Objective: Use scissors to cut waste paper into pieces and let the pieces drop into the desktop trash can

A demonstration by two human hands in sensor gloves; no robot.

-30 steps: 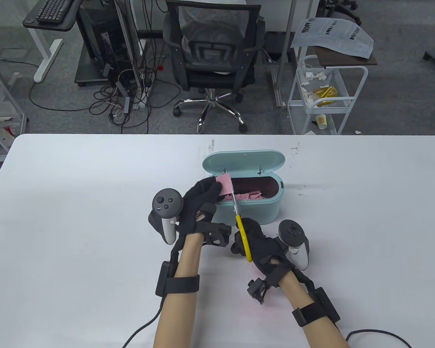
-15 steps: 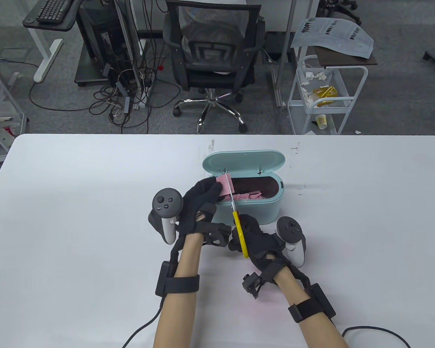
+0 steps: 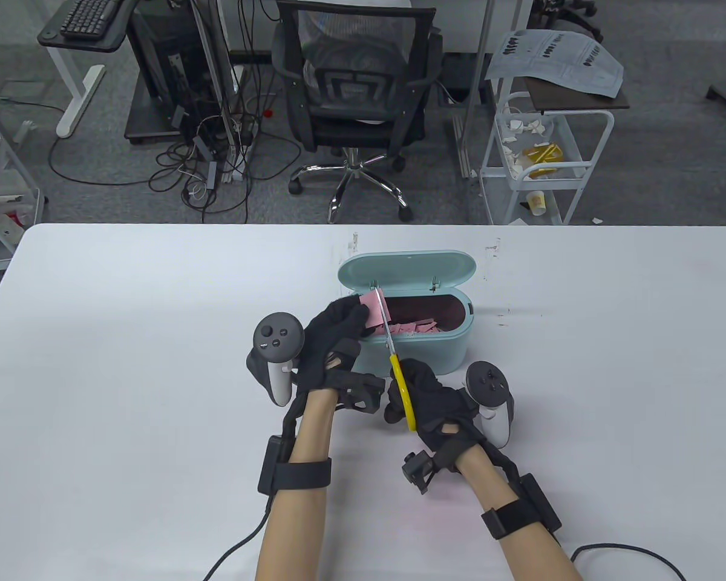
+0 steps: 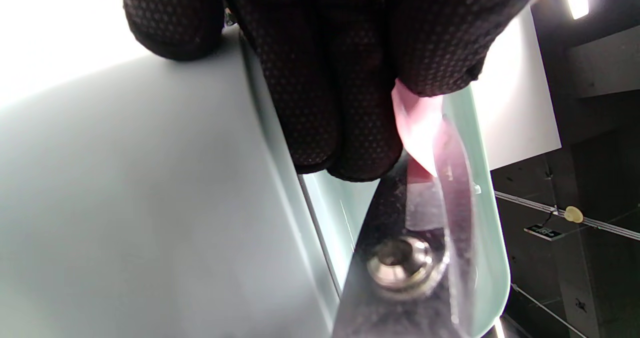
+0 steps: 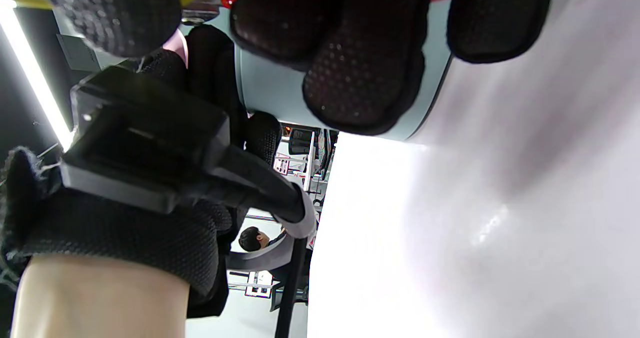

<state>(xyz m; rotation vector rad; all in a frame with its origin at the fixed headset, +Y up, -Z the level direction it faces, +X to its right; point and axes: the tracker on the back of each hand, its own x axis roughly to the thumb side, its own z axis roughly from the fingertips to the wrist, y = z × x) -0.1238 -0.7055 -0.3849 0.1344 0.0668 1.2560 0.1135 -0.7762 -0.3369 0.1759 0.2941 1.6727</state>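
Pinching small pink paper scrap (image 3: pixel 376 305) in left hand (image 3: pixel 334 339) — right hand (image 3: pixel 426 399) gripping yellow-handled steel scissors (image 3: pixel 395 363), blades barely shifted since earlier — next snip pending above mint plastic oval trash can (image 3: pixel 423 351).

Stood mid-table (image 3: pixel 127 339): trash can (image 3: pixel 414 354), lid (image 3: pixel 406 270) behind, scraps (image 3: pixel 414 327) inside. Before it, scissors (image 3: pixel 399 378); paper (image 3: pixel 377 307) over its left rim, probably between the blades.
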